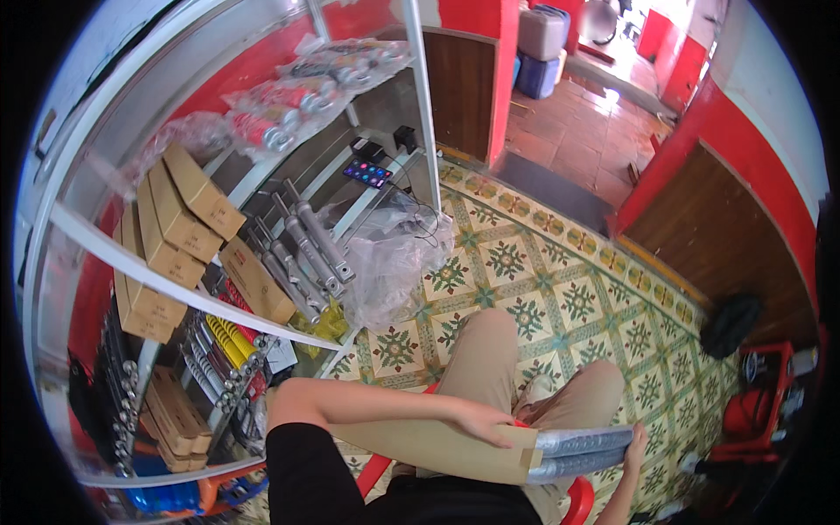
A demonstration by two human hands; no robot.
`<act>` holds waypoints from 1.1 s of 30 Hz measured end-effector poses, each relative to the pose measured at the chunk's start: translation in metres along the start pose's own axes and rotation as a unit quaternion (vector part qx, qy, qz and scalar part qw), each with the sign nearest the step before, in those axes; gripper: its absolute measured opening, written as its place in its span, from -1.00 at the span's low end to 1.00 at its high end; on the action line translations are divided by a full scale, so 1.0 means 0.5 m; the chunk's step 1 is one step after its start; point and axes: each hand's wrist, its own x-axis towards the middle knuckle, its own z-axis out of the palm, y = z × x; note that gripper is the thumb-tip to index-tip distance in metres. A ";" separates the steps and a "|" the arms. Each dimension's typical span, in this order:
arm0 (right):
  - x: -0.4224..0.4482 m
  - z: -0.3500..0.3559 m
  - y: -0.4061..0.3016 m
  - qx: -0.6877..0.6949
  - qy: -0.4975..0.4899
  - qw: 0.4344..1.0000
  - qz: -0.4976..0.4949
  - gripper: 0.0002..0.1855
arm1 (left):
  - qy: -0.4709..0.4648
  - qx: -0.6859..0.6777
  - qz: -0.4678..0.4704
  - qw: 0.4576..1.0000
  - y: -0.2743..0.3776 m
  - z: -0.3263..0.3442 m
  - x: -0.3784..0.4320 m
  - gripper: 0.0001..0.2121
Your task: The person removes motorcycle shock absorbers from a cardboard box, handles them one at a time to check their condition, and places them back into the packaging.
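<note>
A long cardboard box [433,449] lies across my lap. Two parallel cylindrical parts in clear wrap [581,453] stick out of its right end; they look like shock absorbers or fork tubes. My left hand [487,421] rests over the box's far edge near the open end, gripping it there. My right hand [634,447] holds the outer ends of the wrapped parts, its fingers partly hidden behind them. How far the parts reach inside the box is hidden.
At left stands a glass-shelved cabinet [197,272] with cardboard boxes [180,210], grey fork legs [308,239], coil-spring shocks [230,341] and a lit phone [367,173]. A plastic bag [387,269] spills over its edge. A red chair [577,502] is under me; a red stand [755,407] is at right.
</note>
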 end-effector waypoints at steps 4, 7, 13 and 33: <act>-0.017 0.001 -0.033 -0.041 0.026 0.998 -0.030 -0.49 | -0.034 0.010 0.024 0.999 -0.023 -0.011 0.021 -0.28; -0.019 -0.008 -0.004 -0.035 0.075 0.996 -0.026 -0.59 | 0.016 0.013 0.038 0.999 -0.054 -0.040 -0.063 -0.31; -0.016 -0.008 -0.070 -0.033 0.028 0.997 0.058 -0.53 | 0.372 -0.059 0.019 0.926 -0.161 -0.103 -0.359 -0.42; 0.042 -0.052 -0.048 -0.012 0.011 1.000 -0.009 -0.53 | 0.865 -0.301 -0.150 0.372 -0.912 0.195 -0.359 -0.37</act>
